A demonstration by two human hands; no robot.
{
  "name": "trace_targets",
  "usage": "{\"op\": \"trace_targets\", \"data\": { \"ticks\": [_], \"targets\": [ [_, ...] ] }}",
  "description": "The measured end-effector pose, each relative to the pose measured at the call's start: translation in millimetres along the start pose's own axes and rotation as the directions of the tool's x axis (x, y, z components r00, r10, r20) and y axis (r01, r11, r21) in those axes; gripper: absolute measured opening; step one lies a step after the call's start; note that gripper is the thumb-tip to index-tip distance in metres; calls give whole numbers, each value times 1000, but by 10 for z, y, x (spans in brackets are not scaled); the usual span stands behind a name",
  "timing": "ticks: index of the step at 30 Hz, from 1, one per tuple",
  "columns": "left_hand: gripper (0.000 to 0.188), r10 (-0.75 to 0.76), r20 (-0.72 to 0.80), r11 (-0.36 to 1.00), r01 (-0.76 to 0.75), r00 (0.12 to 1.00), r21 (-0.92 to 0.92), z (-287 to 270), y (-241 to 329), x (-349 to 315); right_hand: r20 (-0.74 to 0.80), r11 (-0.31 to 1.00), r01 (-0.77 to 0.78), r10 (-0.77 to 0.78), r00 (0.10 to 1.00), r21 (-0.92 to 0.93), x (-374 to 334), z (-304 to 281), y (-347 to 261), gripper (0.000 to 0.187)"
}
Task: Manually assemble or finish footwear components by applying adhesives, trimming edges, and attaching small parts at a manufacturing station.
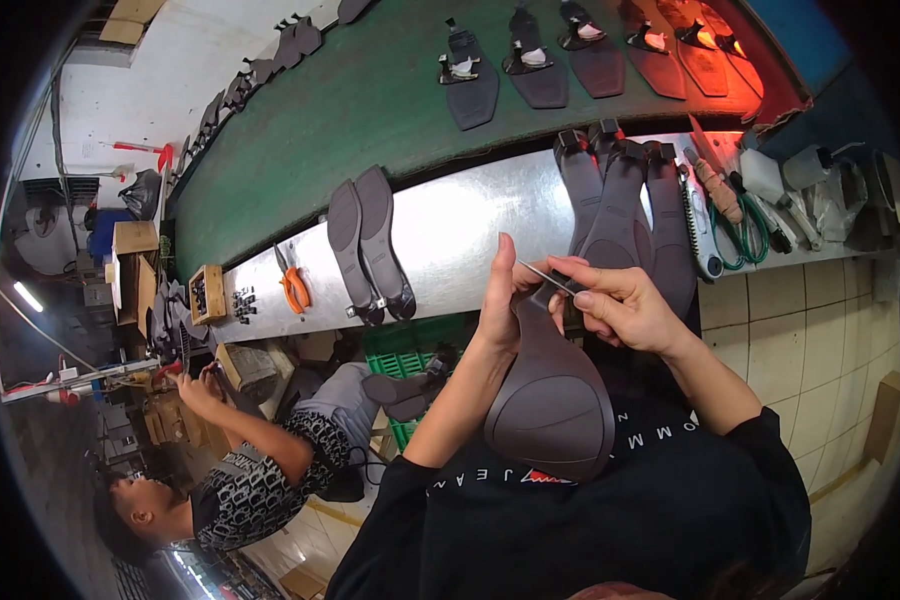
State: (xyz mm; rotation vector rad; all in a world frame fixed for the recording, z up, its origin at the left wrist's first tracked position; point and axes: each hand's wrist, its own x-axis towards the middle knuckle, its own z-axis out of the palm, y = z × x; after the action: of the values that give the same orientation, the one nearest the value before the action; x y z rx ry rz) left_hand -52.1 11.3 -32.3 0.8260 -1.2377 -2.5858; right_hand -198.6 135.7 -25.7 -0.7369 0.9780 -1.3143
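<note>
Our right fingers (592, 274) pinch a slim metal tool (547, 274) — just beside them, our left hand (500, 312) grips the dark brown sole (552, 400) by its narrow part, its broad, matte, curve-lined end below the fingers.

Left of the sole pair (346, 225) lie pliers (292, 287), then a parts box (208, 295); to its right — well apart — a sole stack (618, 205). Behind the pair runs the belt (300, 130), bearing sandals (472, 100); before it, to the right, the held sole (555, 410), and lower down a crate (382, 343).

Shoe workshop, handheld sole (548, 400), green conveyor (390, 110), orange-handled pliers (295, 288)
</note>
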Motion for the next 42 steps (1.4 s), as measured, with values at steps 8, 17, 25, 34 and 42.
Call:
{"op": "trace_targets", "data": {
  "ticks": [8, 17, 25, 34, 42],
  "targets": [
    [50, 112, 11, 992, -112, 994, 59, -322, 244, -41, -185, 997, -81, 77, 980, -10, 88, -253, -210, 43],
    [28, 841, -510, 491, -645, 178, 585, -1276, 1073, -813, -441, 675, 186, -640, 630, -714, 280, -721, -354, 20],
    [27, 885, -466, 440, -337, 2, 833, -2125, 261, -1129, -324, 231, -233, -548, 771, -945, 619, -942, -386, 48],
    [49, 857, -465, 513, -429, 220, 743, -1237, 581, -1056, -359, 569, 72, -607, 709, -819, 389, -529, -757, 22],
    [111, 531, 410, 173, -569, 742, 804, 121, 632, -11, -109, 479, 271, -628, 771, -835, 403, 90, -393, 21]
  ]
}}
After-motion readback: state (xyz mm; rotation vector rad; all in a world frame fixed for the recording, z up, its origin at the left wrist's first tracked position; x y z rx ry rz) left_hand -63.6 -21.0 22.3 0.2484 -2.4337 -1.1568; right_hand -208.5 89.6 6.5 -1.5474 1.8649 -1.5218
